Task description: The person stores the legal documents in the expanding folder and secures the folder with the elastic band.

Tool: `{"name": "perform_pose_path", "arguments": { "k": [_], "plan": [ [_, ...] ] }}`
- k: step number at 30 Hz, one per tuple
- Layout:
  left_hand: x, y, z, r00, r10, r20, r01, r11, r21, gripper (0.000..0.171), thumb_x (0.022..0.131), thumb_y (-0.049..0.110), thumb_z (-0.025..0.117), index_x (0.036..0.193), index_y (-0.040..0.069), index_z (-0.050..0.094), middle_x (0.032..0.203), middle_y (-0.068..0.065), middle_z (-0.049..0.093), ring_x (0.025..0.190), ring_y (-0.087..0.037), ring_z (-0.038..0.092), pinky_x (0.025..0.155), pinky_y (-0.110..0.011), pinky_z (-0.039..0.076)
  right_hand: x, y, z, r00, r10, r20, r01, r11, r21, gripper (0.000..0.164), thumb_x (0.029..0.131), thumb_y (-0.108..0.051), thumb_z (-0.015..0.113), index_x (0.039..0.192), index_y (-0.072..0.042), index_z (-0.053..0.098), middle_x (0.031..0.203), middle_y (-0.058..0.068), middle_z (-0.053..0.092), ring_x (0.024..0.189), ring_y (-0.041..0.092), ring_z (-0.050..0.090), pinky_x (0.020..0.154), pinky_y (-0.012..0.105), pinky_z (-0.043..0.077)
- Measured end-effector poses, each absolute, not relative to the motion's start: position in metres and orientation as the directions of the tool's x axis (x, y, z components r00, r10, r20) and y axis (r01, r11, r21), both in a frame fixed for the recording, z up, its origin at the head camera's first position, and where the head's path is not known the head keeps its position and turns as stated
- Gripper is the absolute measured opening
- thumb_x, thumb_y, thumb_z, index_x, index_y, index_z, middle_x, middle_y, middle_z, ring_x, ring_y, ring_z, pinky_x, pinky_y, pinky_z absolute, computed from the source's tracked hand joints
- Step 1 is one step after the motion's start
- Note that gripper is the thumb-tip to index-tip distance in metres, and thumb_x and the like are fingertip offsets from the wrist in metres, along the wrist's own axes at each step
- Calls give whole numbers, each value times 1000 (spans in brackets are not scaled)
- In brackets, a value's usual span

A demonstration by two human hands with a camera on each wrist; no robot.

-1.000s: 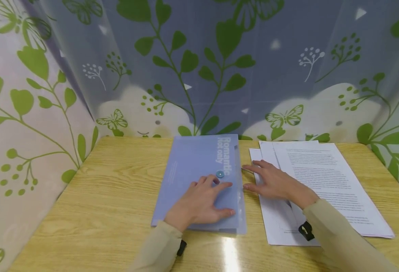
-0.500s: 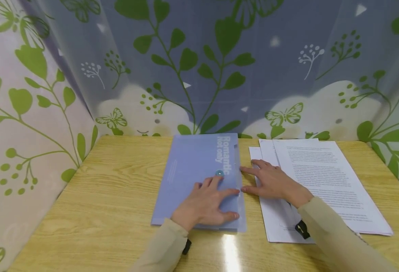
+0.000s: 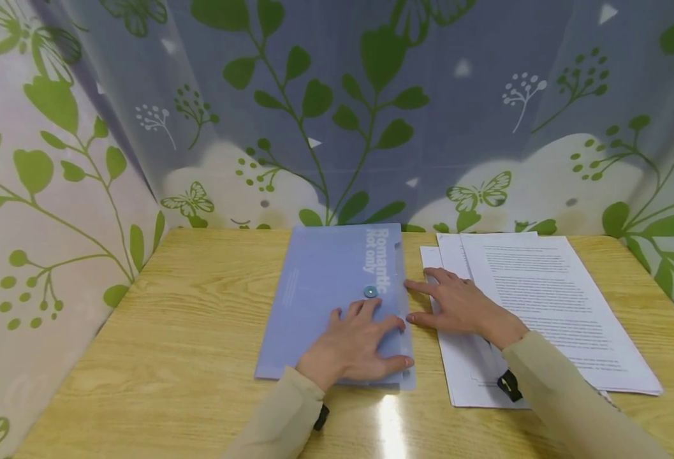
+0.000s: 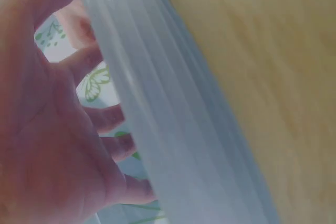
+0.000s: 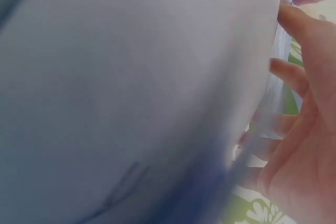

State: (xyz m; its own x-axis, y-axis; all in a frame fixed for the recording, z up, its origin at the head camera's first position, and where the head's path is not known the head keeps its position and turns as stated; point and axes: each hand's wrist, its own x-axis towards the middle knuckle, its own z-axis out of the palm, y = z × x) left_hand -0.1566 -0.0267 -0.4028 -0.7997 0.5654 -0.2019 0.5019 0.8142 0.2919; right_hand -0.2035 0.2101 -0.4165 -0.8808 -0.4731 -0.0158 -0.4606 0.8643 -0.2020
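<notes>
A lavender-blue plastic document folder (image 3: 314, 274) lies flat on the table, white lettering and a round teal button (image 3: 370, 291) near its right side. My left hand (image 3: 356, 350) rests on its lower right part with fingers spread, thumb and index finger at the right edge. In the left wrist view the layered side of the folder (image 4: 173, 103) runs past the fingertips of my left hand (image 4: 58, 129). My right hand (image 3: 457, 303) reaches over the papers' left margin, its fingers extended and fingertips right at the folder's right edge. Blurred white sheets fill most of the right wrist view.
Several printed sheets (image 3: 543, 299) lie loosely stacked and slightly fanned right of the folder, under the right forearm. The wooden table (image 3: 187, 331) ends at a leaf-patterned curtain (image 3: 337, 127) behind and at the sides. Both wrists carry black straps.
My left hand has slid right over the folder, so its thumb and index finger now reach the right edge. My right hand has shifted slightly left, closer to that edge.
</notes>
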Motion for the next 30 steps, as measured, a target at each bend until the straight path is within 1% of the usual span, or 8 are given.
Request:
{"name": "perform_pose_path", "arguments": {
  "k": [5,10,13,17,20,24,26,30],
  "plan": [
    [-155,-24,-402,-821,543,-175,475,821,316,58,92,72,51,141,40,53,162,-10,36,148,-36,36,106,-72,36,-204,210,-417,-880,-475,-12,-465,865,-190,65,94,-57,64,148,-22,56,151,27,46,132,52,51,92,71,47],
    [-152,-21,-399,-839,527,-132,472,827,306,54,94,69,53,137,38,55,150,-10,48,135,-37,49,96,-69,45,-203,211,-416,-883,-468,-19,-457,870,-186,66,93,-58,64,148,-23,56,152,27,46,132,52,51,92,71,47],
    [-152,-20,-397,-847,519,-114,470,832,293,52,95,67,54,136,35,55,146,-12,52,129,-38,54,90,-66,50,-203,211,-416,-884,-468,-20,-456,870,-186,66,93,-59,63,148,-23,56,152,27,46,132,52,51,92,71,47],
    [-152,-19,-396,-852,520,-59,482,823,302,48,97,62,55,132,29,57,137,-14,57,117,-38,62,79,-57,56,-204,211,-416,-884,-468,-15,-457,869,-187,66,93,-59,63,148,-24,56,152,27,46,132,52,51,91,71,47],
    [-155,-21,-395,-845,535,7,503,790,350,40,99,54,58,125,24,59,125,-12,62,100,-34,67,71,-46,57,-204,211,-416,-885,-465,-12,-455,871,-185,65,92,-60,64,147,-25,57,151,27,47,131,52,52,90,71,48],
    [-159,-25,-394,-833,547,81,530,748,400,29,99,40,61,120,19,60,104,-7,64,79,-23,64,65,-33,51,-205,211,-417,-888,-459,-11,-449,874,-187,65,91,-60,65,146,-26,58,151,26,47,131,51,52,89,70,48],
    [-160,-26,-394,-834,543,97,532,744,404,26,98,34,61,118,18,60,97,-5,63,72,-19,60,62,-30,48,-205,211,-417,-889,-457,-11,-447,874,-192,65,91,-60,65,146,-25,58,151,26,47,131,51,52,90,69,48],
    [-162,-26,-393,-844,521,129,526,755,391,17,96,26,61,109,15,59,83,-2,57,63,-17,52,57,-29,43,-205,210,-417,-891,-454,-10,-443,874,-199,65,91,-59,66,145,-25,59,150,26,48,131,51,52,90,69,48]
  ]
}}
